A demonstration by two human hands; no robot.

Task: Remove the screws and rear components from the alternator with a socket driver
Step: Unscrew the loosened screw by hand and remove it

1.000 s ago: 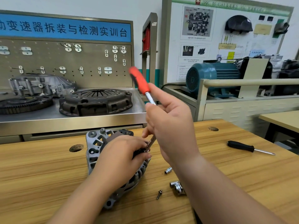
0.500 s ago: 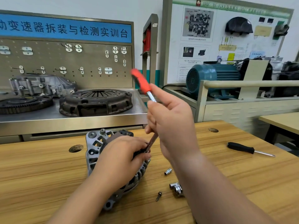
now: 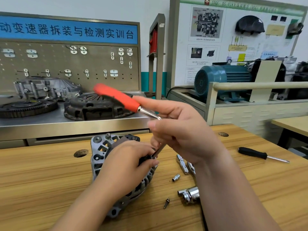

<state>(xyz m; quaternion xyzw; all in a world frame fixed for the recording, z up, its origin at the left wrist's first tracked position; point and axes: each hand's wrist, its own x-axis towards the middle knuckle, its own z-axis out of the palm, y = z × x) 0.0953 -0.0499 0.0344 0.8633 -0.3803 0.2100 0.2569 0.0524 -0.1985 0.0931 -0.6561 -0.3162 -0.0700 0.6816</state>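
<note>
A grey alternator (image 3: 100, 150) lies on the wooden table (image 3: 41, 180) with its rear side up. My left hand (image 3: 126, 165) lies over it, fingers curled round its rear part near the driver's tip. My right hand (image 3: 180, 132) holds the metal shaft of the socket driver between thumb and fingers, index finger stretched toward the handle. The driver's red handle (image 3: 116, 97) points up and left, blurred. Its socket end (image 3: 154, 155) meets the alternator beside my left fingertips. A loose screw (image 3: 166, 203) lies on the table to the right of the alternator.
Loose sockets (image 3: 176, 177) and chrome adapters (image 3: 189, 194) lie right of the alternator. A black screwdriver (image 3: 260, 155) rests at the far right. Behind the table stands a steel bench with a clutch cover (image 3: 90, 107), a flywheel (image 3: 26, 107) and a gearbox housing (image 3: 45, 87).
The red handle has swung down and to the left, now more tilted. The view has drawn closer. My left hand stays on the alternator.
</note>
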